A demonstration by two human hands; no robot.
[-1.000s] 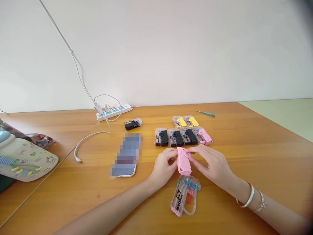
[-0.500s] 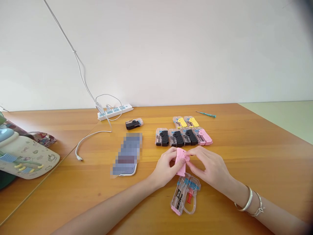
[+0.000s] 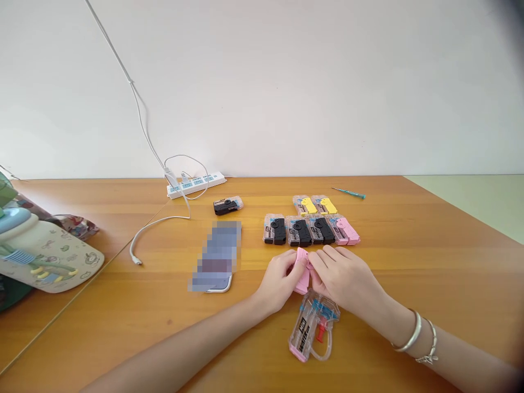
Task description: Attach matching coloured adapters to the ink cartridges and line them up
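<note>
Pink toy-gun casing (image 3: 302, 282): held above the clear water pistol (image 3: 313, 327), and I see less of it than a moment ago.
Left hand (image 3: 281, 282): pinching its near edge.
Right hand (image 3: 341, 277): pressed against its other side.

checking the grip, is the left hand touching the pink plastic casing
Touching: the head view shows the left hand gripping the pink plastic casing at its side, with no gap between them.

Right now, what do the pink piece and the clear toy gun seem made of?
The pink piece looks like opaque moulded plastic with a smooth surface, though it is mostly covered. The clear toy gun looks like transparent hard plastic: its glossy shell lets a red part show through.
</note>
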